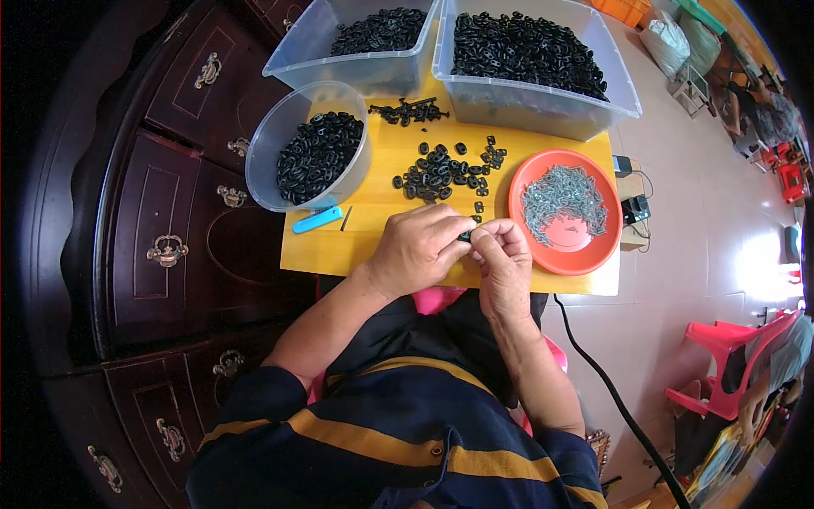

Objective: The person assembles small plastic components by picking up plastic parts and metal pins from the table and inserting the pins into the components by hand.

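Near the front edge of the yellow table (373,259), both hands meet around a small black plastic part (465,237), mostly hidden by the fingers. My left hand (413,248) is closed on it, knuckles up. The fingertips of my right hand (506,265) pinch at its other side; anything else in that pinch is too small to make out. Just beyond lies a loose pile of black oval two-hole parts (434,173), with several more trailing toward my fingers. To the right of my right hand, an orange-red plate (519,200) bears many small silvery metal pins or screws (560,197).
A round clear tub (261,161) and two clear bins (530,109) (377,75) hold black parts. Dark rod-like pieces (409,111) lie between them. A blue-handled tool (317,220) is at left. Dark wooden drawers (153,204) flank the table; a black cable (602,382) runs at right.
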`<state>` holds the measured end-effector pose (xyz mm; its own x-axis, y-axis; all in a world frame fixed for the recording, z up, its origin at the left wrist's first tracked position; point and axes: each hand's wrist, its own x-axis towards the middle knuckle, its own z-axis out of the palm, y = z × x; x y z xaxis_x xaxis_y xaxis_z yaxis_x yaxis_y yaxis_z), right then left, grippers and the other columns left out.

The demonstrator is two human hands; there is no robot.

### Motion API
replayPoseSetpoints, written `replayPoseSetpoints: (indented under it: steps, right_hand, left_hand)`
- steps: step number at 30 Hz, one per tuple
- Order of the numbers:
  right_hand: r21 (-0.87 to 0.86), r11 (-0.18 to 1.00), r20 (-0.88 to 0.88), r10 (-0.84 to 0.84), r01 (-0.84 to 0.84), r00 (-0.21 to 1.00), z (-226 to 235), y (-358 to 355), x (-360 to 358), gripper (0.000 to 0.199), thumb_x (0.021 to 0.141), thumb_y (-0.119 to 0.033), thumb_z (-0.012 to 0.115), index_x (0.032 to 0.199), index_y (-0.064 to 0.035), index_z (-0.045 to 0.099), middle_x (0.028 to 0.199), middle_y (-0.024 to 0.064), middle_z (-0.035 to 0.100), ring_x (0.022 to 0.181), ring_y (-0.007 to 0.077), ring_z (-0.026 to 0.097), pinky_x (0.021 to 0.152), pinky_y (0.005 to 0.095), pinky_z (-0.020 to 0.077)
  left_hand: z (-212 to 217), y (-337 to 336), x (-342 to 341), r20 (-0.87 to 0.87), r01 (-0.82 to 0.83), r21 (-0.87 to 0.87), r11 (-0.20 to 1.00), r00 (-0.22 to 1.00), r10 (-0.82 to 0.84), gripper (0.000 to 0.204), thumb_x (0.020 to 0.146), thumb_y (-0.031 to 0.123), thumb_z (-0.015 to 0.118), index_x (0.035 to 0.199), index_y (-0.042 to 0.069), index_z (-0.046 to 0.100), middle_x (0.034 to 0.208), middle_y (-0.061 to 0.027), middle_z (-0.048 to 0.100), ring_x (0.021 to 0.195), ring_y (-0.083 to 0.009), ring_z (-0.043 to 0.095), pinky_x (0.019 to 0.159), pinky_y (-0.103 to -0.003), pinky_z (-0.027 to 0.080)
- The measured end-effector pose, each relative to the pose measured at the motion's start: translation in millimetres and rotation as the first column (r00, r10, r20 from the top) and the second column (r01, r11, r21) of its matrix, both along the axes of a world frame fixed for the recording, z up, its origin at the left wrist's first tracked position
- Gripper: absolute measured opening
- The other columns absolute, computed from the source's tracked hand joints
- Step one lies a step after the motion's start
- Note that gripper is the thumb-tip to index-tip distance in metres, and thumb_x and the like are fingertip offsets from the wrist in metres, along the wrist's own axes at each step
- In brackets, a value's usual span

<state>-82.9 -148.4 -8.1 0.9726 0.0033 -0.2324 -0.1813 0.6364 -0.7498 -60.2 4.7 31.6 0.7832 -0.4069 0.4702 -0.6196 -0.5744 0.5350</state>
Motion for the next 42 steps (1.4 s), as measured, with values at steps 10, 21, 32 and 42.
replayPoseSetpoints:
  steps: [10,21,32,42]
  right_hand:
    - [0.005,1.000,0.006,-0.005,0.005,1.000,-4.6,-1.0,0.1,0.008,0.092,-0.001,0.066,0.093,-0.0064,0.061,0.083,-0.0025,0.062,0.072,0.0042,0.054,0.068,0.0205,0.0448]
    - [0.007,0.999,0.022,-0.037,0.037,0.999,-2.7,-2.6,0.6,0.006,0.092,-0.001,0.065,0.093,-0.0057,0.061,0.082,-0.0013,0.063,0.072,0.0050,0.055,0.068,0.0209,0.0454]
    - [-0.012,1.000,0.021,-0.018,0.019,1.000,-1.4,-0.1,1.7,0.008,0.092,-0.002,0.067,0.092,-0.0063,0.061,0.081,-0.0019,0.062,0.071,0.0049,0.054,0.068,0.0203,0.0445]
    - [-0.001,0.999,0.026,-0.037,0.037,0.999,0.7,-2.4,-1.7,0.010,0.092,-0.001,0.065,0.091,-0.0077,0.059,0.082,-0.0020,0.059,0.072,0.0061,0.053,0.068,0.0208,0.0431]
  left_hand:
    - [-1.0,0.9,2.1,0.000,0.033,-0.033,0.999,0.999,-0.033,0.026,0.074,0.002,0.078,0.098,0.000,0.069,0.088,-0.0128,0.068,0.076,-0.0304,0.067,0.067,-0.037,0.055]
    - [1.4,-2.1,2.4,-0.124,0.006,-0.084,0.996,0.992,-0.017,0.025,0.078,0.004,0.080,0.100,0.001,0.070,0.087,-0.0095,0.068,0.070,-0.0203,0.067,0.062,-0.031,0.054]
    - [0.9,6.4,8.5,-0.055,0.070,-0.024,0.997,0.996,-0.071,0.023,0.078,0.005,0.079,0.099,0.002,0.069,0.086,-0.0107,0.067,0.074,-0.0261,0.068,0.065,-0.034,0.054]
    - [6.4,1.2,4.1,-0.059,0.057,-0.014,0.998,0.997,-0.058,0.020,0.082,0.014,0.074,0.099,0.006,0.068,0.088,-0.0089,0.066,0.080,-0.0291,0.068,0.068,-0.039,0.055]
